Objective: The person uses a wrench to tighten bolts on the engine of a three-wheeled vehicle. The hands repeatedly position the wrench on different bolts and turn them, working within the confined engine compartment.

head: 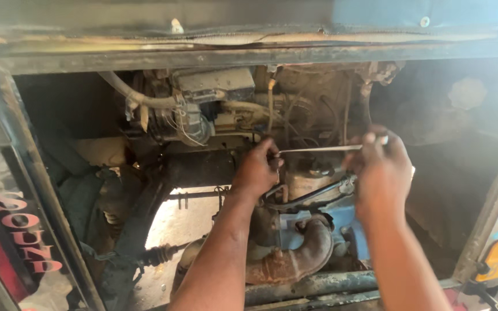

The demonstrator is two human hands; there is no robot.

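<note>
Both my hands reach into an open engine bay. My left hand [259,170] pinches one end of a thin pale strip [318,149], like a zip tie or wire, stretched nearly level. My right hand [380,173] grips the strip's other end, near its fingertips. The strip hangs just above a dark hose [309,197] and a dusty engine block. Below my hands a rusty curved exhaust pipe [295,259] bends across a blue engine part [347,222].
A dirty metal frame [249,55] borders the opening above, with painted side panels [24,242] left and right. Grey hoses [139,95], wiring and a boxy unit [214,83] fill the back. A lower crossbar [312,285] runs along the front. Ground shows through a gap [183,222].
</note>
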